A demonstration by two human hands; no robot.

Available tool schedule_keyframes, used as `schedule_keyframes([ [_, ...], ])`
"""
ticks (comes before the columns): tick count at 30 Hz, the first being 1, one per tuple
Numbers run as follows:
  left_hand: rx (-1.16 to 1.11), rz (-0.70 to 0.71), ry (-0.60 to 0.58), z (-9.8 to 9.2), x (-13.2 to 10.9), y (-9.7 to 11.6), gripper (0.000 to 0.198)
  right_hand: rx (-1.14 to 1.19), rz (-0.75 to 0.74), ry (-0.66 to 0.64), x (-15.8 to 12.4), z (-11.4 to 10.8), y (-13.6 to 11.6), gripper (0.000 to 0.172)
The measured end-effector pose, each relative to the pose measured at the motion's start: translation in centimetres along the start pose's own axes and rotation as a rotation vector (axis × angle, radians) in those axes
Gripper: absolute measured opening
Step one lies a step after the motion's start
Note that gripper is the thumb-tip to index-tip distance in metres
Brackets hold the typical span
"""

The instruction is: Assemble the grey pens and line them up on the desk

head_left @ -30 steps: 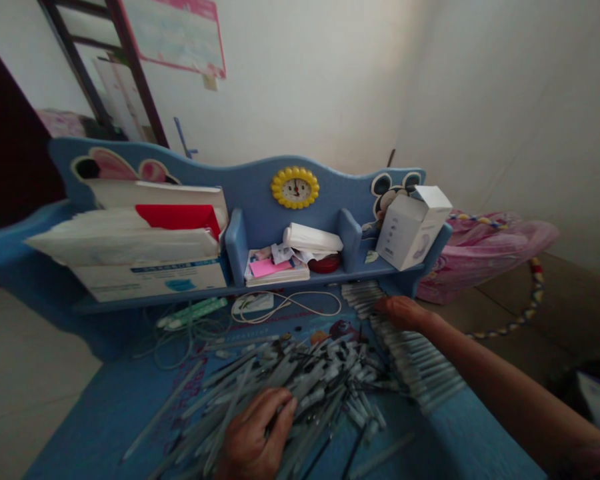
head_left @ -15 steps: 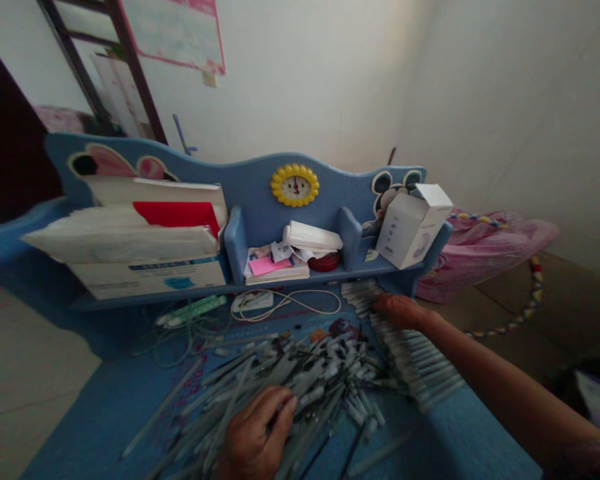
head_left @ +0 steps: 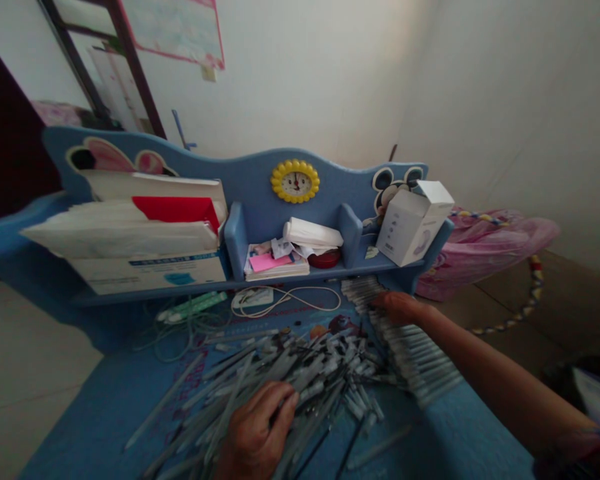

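Observation:
A messy pile of clear and grey pens (head_left: 275,367), with some caps and dark thin refills among them, covers the middle of the blue desk. Over the near part of this heap is my left hand (head_left: 261,427), its fingers curled and thumb against the forefinger; whatever it grips is hidden. My right hand (head_left: 399,309) reaches to the upper part of a tidy row of pens (head_left: 427,363) lying side by side at the right. Its fingers point down and are pressed together at the row, and I cannot make out what is between them.
Behind the desktop rises a blue shelf (head_left: 260,281) holding a mask box (head_left: 155,273), papers, a white carton (head_left: 405,227) and a yellow flower clock (head_left: 295,181). A white cable (head_left: 325,308) and a green power strip (head_left: 195,305) lie before it. Pink plastic (head_left: 490,247) stands at right.
My right hand stays at the row with only a slight shift. My left hand keeps its curled shape over the pile. The view has tilted a little.

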State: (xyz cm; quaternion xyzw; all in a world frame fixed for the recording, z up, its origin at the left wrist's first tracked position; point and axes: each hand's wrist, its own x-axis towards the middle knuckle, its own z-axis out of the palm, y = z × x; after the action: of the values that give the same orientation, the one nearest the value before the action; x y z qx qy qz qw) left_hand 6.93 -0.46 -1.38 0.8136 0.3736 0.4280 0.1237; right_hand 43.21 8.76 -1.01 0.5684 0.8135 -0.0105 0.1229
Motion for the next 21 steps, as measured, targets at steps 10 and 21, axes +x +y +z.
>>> schedule_keyframes([
  [10,0.002,-0.003,-0.027,-0.1,0.1,0.4,0.017,-0.010,-0.022,0.002,1.7,1.6,0.9,0.030],
  [21,0.005,-0.017,-0.049,0.0,0.0,0.0,0.015,-0.032,0.035,0.020,2.4,2.4,1.1,0.030],
])
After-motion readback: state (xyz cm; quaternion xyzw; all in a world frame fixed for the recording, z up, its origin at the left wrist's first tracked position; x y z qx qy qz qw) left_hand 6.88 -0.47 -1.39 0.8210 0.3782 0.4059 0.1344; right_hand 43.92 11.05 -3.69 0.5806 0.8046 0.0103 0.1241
